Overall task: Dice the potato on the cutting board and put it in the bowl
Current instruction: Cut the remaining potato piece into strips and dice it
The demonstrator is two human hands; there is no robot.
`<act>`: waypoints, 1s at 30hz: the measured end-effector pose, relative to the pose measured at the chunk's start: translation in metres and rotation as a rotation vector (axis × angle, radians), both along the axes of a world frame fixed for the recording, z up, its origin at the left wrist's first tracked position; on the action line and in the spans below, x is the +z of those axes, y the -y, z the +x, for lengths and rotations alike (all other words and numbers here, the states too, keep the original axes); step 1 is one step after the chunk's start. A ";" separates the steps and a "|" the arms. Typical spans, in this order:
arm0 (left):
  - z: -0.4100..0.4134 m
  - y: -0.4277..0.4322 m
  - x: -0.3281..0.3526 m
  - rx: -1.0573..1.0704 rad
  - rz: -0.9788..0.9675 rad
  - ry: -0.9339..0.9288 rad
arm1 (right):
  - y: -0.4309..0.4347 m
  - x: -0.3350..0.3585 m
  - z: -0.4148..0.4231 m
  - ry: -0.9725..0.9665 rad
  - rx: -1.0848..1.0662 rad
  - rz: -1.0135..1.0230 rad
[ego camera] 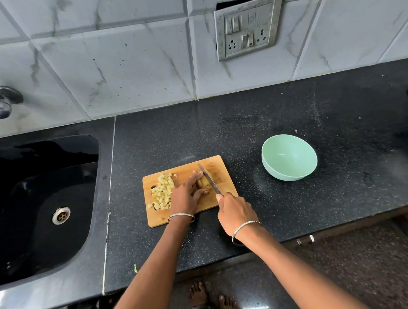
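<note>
Progress stands at roughly the midpoint, judged from how things lie. Nearest the person, the right hand [234,211] is closed around the handle of a knife [210,178], whose blade runs away from the body and rests against the right side of the uncut potato piece [203,183]. The left hand [185,195] lies over that piece with its fingers curled down on it, steadying it near the middle of the cutting board [225,183]. To the left of that hand, a pile of potato cubes [162,191] covers the board's left portion beside the handle hole, with a few cubes loose at the edges. The board sits flat on the dark counter [290,108]. Further back and to the right, well apart from the board, the pale green bowl [292,175] stands upright, and no potato shows in it. Outstanding items: dicing of the held piece, then transfer of all cubes to the bowl. How much of the potato is left under the left hand cannot be told.
</note>
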State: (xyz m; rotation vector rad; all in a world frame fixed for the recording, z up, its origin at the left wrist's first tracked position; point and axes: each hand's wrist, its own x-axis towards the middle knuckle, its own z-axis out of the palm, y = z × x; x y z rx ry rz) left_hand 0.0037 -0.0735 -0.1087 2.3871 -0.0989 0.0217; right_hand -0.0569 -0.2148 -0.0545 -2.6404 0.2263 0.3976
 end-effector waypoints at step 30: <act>0.010 -0.005 -0.012 -0.002 0.002 0.023 | -0.010 -0.043 0.005 0.010 0.032 -0.139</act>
